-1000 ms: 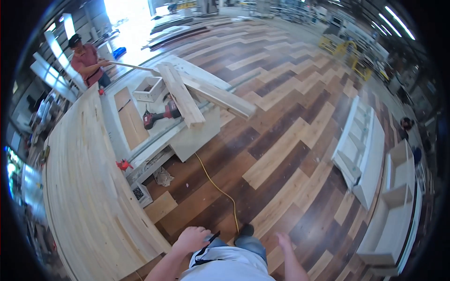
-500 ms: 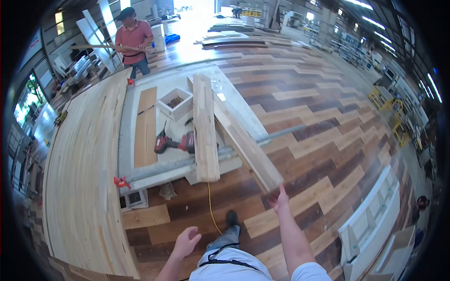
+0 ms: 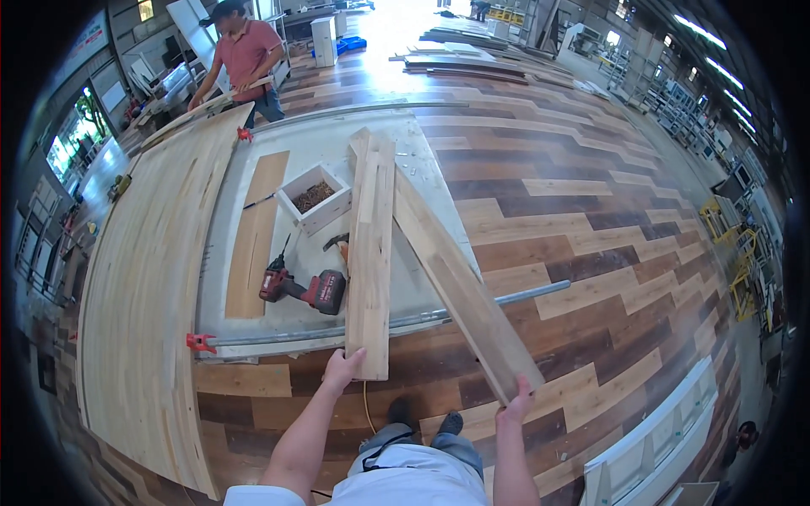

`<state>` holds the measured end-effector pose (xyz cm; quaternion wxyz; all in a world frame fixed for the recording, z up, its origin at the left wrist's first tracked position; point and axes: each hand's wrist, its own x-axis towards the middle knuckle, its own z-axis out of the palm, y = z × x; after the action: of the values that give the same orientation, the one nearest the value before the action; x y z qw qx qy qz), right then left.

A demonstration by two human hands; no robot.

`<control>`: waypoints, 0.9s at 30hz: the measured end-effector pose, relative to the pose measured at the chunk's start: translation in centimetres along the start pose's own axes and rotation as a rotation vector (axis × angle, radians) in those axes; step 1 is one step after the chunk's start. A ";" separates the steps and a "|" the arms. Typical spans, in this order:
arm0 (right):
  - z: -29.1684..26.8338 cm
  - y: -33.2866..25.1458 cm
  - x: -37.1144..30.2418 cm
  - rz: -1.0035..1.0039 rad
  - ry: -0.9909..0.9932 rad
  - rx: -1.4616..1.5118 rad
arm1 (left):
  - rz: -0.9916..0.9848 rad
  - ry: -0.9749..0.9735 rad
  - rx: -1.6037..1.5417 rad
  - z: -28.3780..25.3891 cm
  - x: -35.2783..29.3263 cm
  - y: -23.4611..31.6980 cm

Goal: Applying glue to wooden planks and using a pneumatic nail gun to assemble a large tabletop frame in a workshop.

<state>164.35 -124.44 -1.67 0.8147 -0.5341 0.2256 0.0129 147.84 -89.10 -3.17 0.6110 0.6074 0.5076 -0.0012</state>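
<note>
My left hand (image 3: 344, 368) is closed on the near end of a pale wooden board (image 3: 369, 261) that points away from me. My right hand (image 3: 516, 401) grips the near end of a second board (image 3: 460, 282), which slants off to the right. At their far ends the two boards come together over a white work surface (image 3: 270, 325). Left of the boards, a red and black cordless drill (image 3: 304, 288) lies on that surface. A hammer (image 3: 336, 241) is partly hidden by the left board. Behind the drill stands a white box (image 3: 325, 218) of small brown pieces, probably screws.
A large glued wood panel (image 3: 152, 278) fills the left side. Red clamp heads (image 3: 201, 341) on long metal bars (image 3: 531, 292) sit at its edge. At the far left a co-worker (image 3: 249, 51) handles a wooden strip. White framed panels (image 3: 654, 438) lie lower right.
My left hand, free before, has come up and taken hold of the left board's near end. My right hand keeps its board. The co-worker has leaned over the panel's far end with the strip.
</note>
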 end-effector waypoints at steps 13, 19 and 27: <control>-3.6 -5.5 1.5 0.210 0.066 0.097 | 0.072 -0.217 -0.794 9.9 -8.5 -0.5; -4.4 -2.2 0.9 0.390 0.099 0.165 | 0.039 -0.193 -0.883 13.1 -9.4 1.2; 2.3 -4.7 2.5 0.263 0.056 0.160 | 0.080 0.025 -0.674 12.5 -3.6 2.0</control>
<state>168.68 -124.99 2.21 0.8394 -0.4335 0.3163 0.0865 155.07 -100.13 -2.65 0.7706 0.3907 0.4629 0.1981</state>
